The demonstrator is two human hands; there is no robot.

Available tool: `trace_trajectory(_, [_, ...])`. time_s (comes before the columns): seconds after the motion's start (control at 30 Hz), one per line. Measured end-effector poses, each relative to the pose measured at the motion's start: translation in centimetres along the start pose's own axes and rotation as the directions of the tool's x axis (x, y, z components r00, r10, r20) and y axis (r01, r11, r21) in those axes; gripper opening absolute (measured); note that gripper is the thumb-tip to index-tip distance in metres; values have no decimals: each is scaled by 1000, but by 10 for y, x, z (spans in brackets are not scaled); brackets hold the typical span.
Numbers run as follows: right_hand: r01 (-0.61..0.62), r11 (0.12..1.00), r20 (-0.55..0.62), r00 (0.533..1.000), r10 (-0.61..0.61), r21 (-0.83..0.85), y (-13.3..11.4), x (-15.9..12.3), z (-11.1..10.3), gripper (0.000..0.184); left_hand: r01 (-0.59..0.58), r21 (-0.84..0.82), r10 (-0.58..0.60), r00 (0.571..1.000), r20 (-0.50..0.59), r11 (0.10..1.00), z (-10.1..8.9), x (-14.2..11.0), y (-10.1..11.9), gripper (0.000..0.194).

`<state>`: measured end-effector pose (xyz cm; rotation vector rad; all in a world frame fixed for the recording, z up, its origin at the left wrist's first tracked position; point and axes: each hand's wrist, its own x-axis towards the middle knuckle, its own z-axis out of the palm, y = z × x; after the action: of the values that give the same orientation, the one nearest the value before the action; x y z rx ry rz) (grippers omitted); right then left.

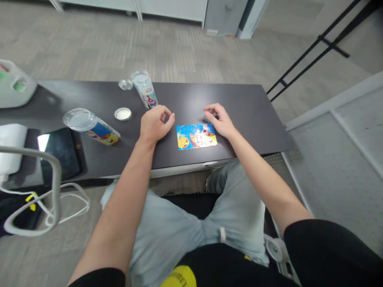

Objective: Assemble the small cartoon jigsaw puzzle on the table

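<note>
Bright picture panel (196, 136) lies flat on the desk (248, 115), near the front edge, between the two hands. Cartoon print, shiny; looks like a small jigsaw, though the seams are too fine to be sure.

Left hand (155, 124) is on the panel's left, apart from it, just beside the patterned can (146, 91). Its fingers are loosely curled, gap to the thumb, nothing seen in the grip. Right hand (222, 121) is at the panel's upper right corner; fingers half bent, thumb apart, no object visible between them. Can't tell if it touches the panel.

Further left: clear lid (125, 84), white disc (123, 114), blue-and-yellow can (103, 130), dark tablet (60, 154).

Handling, my guess: very light, thin, fairly stiff if one sheet; if it's pieces, fragile as a whole, likely to sag or split when lifted by one corner. Glossy face probably slides a bit under fingertips. Best hold: both short sides at once, level, or flat palms on top for a slide. Low edges give little to pinch; the side nearest the person, close to the desk's edge, seems easiest to get under.
</note>
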<state>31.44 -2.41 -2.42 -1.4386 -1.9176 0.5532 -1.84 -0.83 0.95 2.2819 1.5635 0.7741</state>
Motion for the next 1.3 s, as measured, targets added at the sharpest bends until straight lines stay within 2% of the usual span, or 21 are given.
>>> trace_trajectory(0.17, [-2,983,120,992,25,-185,-28,-63,-16,59,-8,37,7,1000,13,999,-3,-17,8,7])
trace_trajectory(0.33, [19,952,240,969,57,-305,-39,-86,-18,64,10,89,-15,998,58,996,-11,-48,7,47])
trace_trajectory(0.47, [2,921,255,961,105,-389,-33,-90,-25,66,43,129,-57,992,108,991,-21,-73,7,78])
trace_trajectory(0.57, [-48,896,238,956,169,-442,-14,-89,-44,69,55,143,-74,989,130,988,-23,-80,7,95])
trace_trajectory(0.67, [-103,868,199,954,224,-486,13,-86,-73,69,53,162,-78,986,149,985,-20,-78,6,110])
trace_trajectory(0.83, [-211,816,132,935,329,-539,61,-71,-127,74,37,195,-72,981,179,980,-17,-72,6,116])
trace_trajectory(0.93, [-258,786,105,920,377,-561,85,-56,-152,76,33,213,-74,979,188,977,-17,-72,6,114])
trace_trajectory(1.07, [-310,755,74,902,426,-577,113,-35,-173,78,43,225,-83,981,173,973,-17,-72,5,110])
trace_trajectory(1.3, [-327,746,62,896,440,-580,145,-9,-187,78,48,226,-89,981,175,973,-18,-71,7,111])
